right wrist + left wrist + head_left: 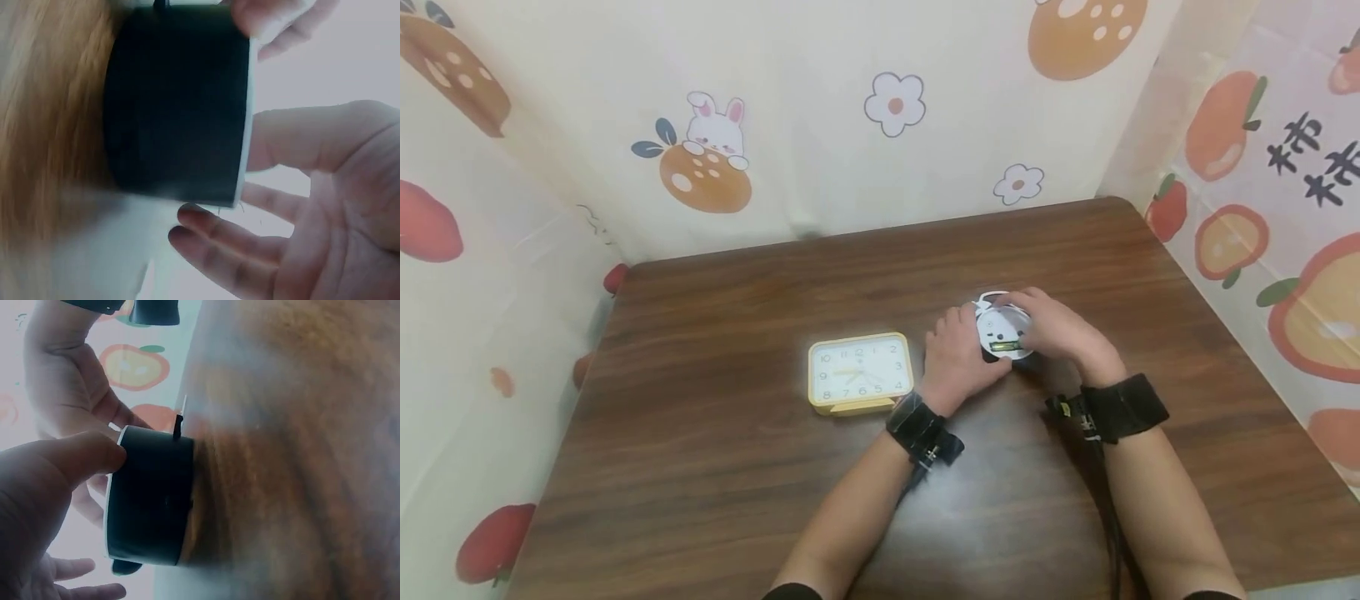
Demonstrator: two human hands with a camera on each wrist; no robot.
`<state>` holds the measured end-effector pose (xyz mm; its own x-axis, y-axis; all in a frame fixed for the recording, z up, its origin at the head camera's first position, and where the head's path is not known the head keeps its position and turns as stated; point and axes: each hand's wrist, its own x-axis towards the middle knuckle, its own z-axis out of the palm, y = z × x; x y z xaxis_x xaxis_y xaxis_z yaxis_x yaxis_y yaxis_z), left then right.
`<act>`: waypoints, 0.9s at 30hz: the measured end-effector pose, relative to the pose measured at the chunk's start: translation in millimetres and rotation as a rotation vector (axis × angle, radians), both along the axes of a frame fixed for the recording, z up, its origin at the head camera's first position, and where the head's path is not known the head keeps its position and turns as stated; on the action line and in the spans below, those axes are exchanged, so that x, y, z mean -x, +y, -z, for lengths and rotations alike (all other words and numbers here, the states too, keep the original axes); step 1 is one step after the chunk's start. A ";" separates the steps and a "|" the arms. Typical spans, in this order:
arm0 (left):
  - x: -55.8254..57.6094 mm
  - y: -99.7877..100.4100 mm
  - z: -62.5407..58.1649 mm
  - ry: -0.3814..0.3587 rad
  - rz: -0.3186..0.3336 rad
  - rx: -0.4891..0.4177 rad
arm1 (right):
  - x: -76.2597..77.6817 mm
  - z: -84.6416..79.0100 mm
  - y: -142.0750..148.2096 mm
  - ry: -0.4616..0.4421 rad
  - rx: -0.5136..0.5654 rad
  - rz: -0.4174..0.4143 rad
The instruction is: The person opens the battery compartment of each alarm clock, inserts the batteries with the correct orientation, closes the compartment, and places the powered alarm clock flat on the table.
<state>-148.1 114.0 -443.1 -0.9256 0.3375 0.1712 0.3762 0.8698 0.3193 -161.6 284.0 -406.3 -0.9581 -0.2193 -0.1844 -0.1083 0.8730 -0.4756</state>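
A round alarm clock lies face down on the wooden table, its white back upward and its dark side wall showing in both wrist views. A green battery shows in a slot in its back. My left hand grips the clock from the left, thumb against the near side. From the right, my right hand reaches over it; in the right wrist view its thumb lies over the back, and the other fingers spread loosely by the far side. What the thumb tip touches is hidden.
A yellow rectangular clock with a white dial rests left of my left hand. Patterned sheets hang behind and beside the brown table. A dark cable runs along my right forearm.
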 end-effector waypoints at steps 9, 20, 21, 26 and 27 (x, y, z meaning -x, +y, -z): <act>2.6 -4.0 1.5 0.005 0.039 -0.039 | -7.7 -24.5 35.6 0.254 0.030 0.298; 0.9 -6.1 1.1 0.010 0.072 -0.044 | -6.2 3.3 53.6 0.043 -0.225 0.273; 0.5 -6.3 0.5 0.008 0.073 -0.045 | -5.8 5.7 54.0 0.037 -0.234 0.274; -0.2 -6.6 -0.8 0.003 0.075 -0.039 | -5.4 10.5 55.1 0.034 -0.233 0.268; -0.3 -6.7 -1.0 0.002 0.075 -0.040 | -5.4 10.4 55.2 0.035 -0.232 0.266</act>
<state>-147.8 107.4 -442.1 -0.8975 0.3987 0.1882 0.4407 0.8256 0.3525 -156.3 339.2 -416.7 -0.9826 0.0829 -0.1661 0.1249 0.9571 -0.2614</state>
